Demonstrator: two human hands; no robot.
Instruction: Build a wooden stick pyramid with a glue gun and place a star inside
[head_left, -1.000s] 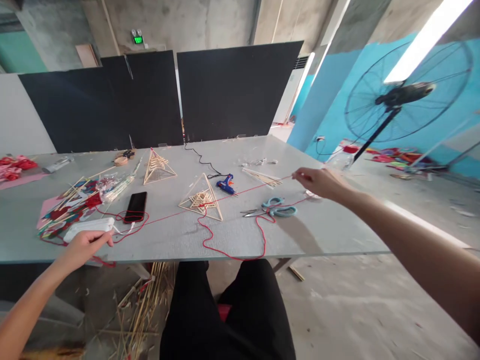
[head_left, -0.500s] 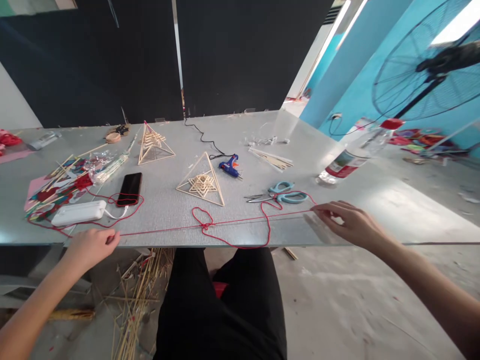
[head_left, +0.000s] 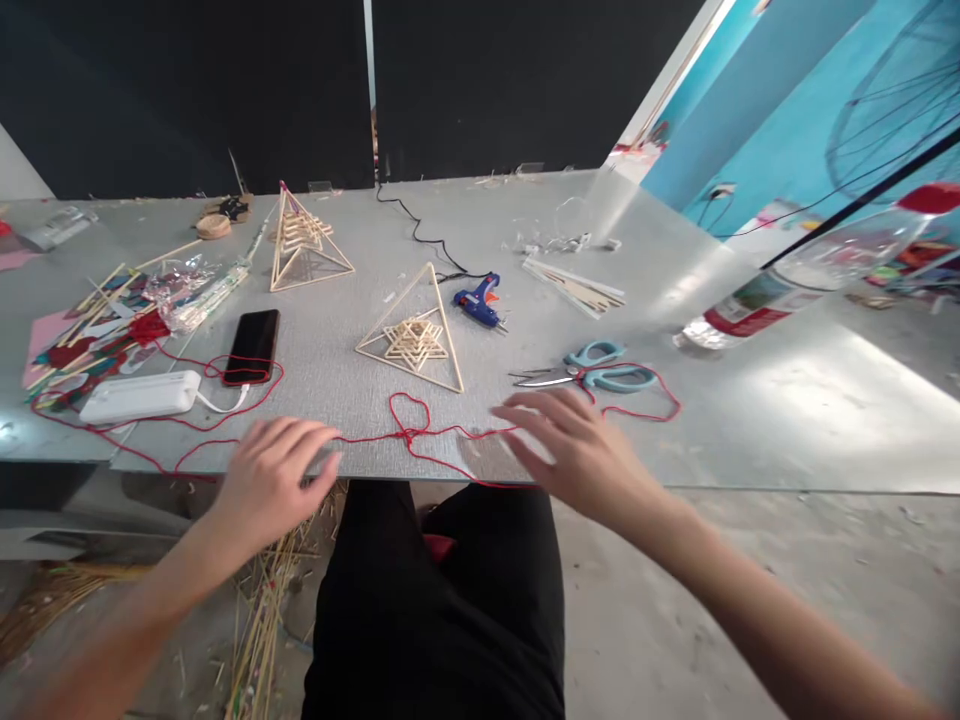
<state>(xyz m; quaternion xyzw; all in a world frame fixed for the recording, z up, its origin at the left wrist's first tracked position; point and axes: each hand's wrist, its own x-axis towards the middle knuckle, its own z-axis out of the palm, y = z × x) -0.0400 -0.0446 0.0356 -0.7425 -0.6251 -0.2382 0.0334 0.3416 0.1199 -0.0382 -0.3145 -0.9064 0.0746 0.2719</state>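
Note:
A red string (head_left: 450,463) lies slack along the front of the table, with a loop and a knot in its middle. To the left of the knot, my left hand (head_left: 281,475) hovers over the string, fingers apart and holding nothing. My right hand (head_left: 574,450) is on the other side, its fingers spread above the string and blurred a little. Just behind that hand rest scissors (head_left: 619,375) with light blue handles, the string running across them. Beyond the knot stands a small pyramid frame (head_left: 415,338) of thin wooden sticks.
A second stick pyramid (head_left: 304,240) stands farther back. The blue glue gun (head_left: 480,300) trails a black cord. At left are a phone (head_left: 253,345), a white power bank (head_left: 139,397) and a pile of sticks. A large bottle (head_left: 787,295) stands at right.
Both hands have come inward from the ends of the string and let it go. The string was taut and now lies slack. The view has tilted downward.

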